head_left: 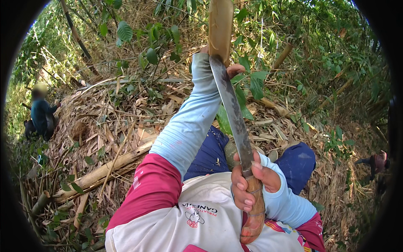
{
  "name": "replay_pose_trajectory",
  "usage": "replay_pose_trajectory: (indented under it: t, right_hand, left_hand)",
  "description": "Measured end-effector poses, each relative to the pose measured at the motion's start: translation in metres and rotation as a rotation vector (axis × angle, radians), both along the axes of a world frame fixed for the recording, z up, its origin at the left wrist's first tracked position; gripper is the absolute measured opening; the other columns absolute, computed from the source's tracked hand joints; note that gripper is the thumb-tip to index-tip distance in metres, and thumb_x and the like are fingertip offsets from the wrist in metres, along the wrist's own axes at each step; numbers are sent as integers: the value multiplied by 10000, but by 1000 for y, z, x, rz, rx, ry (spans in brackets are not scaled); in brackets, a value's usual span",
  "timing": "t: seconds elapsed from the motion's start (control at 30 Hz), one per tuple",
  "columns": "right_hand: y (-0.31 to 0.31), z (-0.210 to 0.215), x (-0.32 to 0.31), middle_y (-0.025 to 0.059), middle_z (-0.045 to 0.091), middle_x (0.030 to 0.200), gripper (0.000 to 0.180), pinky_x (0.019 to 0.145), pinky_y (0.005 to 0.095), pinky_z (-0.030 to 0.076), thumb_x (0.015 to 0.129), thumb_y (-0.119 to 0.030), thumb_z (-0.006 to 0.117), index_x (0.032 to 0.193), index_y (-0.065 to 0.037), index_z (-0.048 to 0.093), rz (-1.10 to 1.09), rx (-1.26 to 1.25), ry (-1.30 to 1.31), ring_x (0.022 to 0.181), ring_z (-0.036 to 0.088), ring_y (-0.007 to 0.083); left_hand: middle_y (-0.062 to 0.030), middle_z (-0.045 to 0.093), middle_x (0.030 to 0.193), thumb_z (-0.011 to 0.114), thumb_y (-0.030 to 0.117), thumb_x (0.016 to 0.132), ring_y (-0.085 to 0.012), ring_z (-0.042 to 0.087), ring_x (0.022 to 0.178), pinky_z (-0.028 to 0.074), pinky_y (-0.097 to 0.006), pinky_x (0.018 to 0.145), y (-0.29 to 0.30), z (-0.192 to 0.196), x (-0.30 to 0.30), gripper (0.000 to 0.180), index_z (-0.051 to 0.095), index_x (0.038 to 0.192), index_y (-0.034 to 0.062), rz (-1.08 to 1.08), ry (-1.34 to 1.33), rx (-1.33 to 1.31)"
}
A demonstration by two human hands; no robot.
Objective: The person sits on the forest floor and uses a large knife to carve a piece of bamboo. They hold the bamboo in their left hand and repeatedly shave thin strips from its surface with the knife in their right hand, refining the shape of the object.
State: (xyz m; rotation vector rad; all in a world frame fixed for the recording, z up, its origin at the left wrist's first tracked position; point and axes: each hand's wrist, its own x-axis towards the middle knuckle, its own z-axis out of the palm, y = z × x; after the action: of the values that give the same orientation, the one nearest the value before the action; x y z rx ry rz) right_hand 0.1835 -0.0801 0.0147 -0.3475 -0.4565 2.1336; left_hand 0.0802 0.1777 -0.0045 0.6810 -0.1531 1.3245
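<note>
Gripped round its wooden handle, a long machete (233,111) points upward and away from me in my right hand (268,178). Its grey blade is darkly stained, and wire bands circle the handle. Beyond my outstretched left sleeve, a smooth pale-brown wooden piece, shaped like a sheath (220,29), rises to the upper edge of the view. My left hand (236,70) is closed round its lower end, with most of the fingers hidden behind it. The blade's tip meets that end; I cannot tell whether it is inside.
Dry leaves and stalks cover the sloping ground. A cut bamboo pole (100,173) lies at left, near a bamboo stump (41,202). Leafy stems (257,84) stand just ahead. Another person (40,113) is at far left; a reddish shape (380,161) shows at the right edge.
</note>
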Motion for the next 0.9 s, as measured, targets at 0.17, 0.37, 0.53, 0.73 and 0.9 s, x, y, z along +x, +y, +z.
replay_pose_trajectory:
  t: [0.17, 0.37, 0.53, 0.73, 0.9]
  right_hand:
    - [-1, -8, -4, 115, 526, 879, 394, 547, 372, 476, 1004, -261, 463, 1354, -111, 362, -5, -36, 106, 603, 541, 203]
    - [0, -11, -5, 113, 520, 871, 381, 546, 374, 475, 1015, -250, 432, 1360, -107, 357, -7, -37, 146, 602, 538, 206]
    - [2, -16, -5, 112, 485, 870, 366, 543, 371, 473, 1021, -252, 397, 1369, -138, 402, -2, -18, 147, 613, 507, 203]
    - [3, -22, -5, 104, 490, 878, 365, 547, 372, 466, 1021, -261, 398, 1366, -143, 406, 8, -29, 157, 618, 508, 202]
    - [6, -23, -9, 106, 510, 875, 348, 555, 381, 465, 1021, -249, 406, 1340, -114, 375, -11, -64, 224, 620, 535, 213]
  left_hand:
    - [-120, 528, 858, 482, 195, 947, -208, 586, 572, 628, -339, 544, 0, -10, 17, 281, 464, 1099, -41, 278, 126, 33]
    - [-4, 520, 689, 630, 366, 882, -81, 468, 556, 420, -232, 503, -7, -15, 32, 381, 544, 866, -4, 812, 469, 149]
    - [19, 501, 678, 664, 425, 884, -34, 448, 590, 356, -195, 489, -14, -16, 30, 419, 543, 832, 28, 981, 737, 261]
    - [46, 469, 640, 657, 591, 830, -47, 396, 586, 303, -257, 505, -12, -31, 36, 555, 526, 767, 55, 950, 709, 134]
    - [55, 439, 638, 633, 601, 844, -47, 361, 596, 294, -244, 535, -17, -35, 51, 561, 521, 759, 57, 835, 571, -51]
